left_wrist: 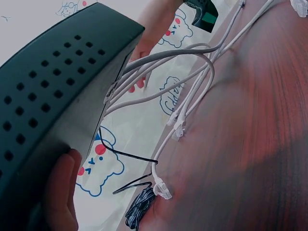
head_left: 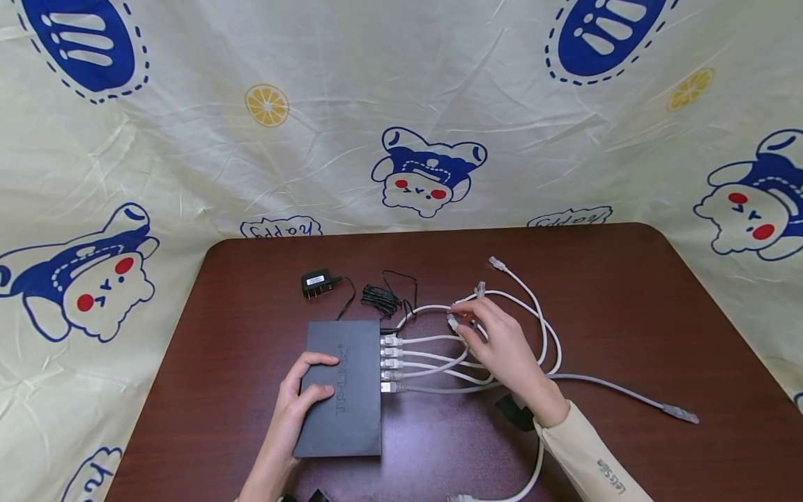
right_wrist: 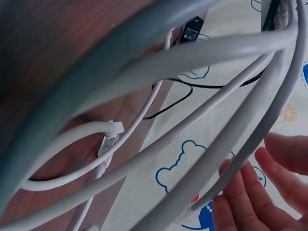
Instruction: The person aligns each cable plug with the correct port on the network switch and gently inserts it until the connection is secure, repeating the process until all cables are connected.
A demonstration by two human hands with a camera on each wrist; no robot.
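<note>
My left hand [head_left: 301,394] grips the left side of a dark TP-LINK network switch [head_left: 360,432], thumb and a finger on its top. The left wrist view shows the switch's perforated side [left_wrist: 53,72] and fingers on its edge. Several white network cables and a grey network cable [head_left: 439,390] are plugged in along the right side. Over these cables, my right hand [head_left: 502,341] pinches one white network cable near its clear plug [head_left: 453,322]. In the right wrist view, the cables cross in front of that hand's fingers [right_wrist: 236,192], partly hiding the hold.
A black power adapter [head_left: 316,282] and a bundled black cord [head_left: 380,300] lie behind the switch. Loose cable ends include a white plug [head_left: 497,263] at the back, a grey plug [head_left: 680,414] at right and another white plug [head_left: 463,498] at the front edge.
</note>
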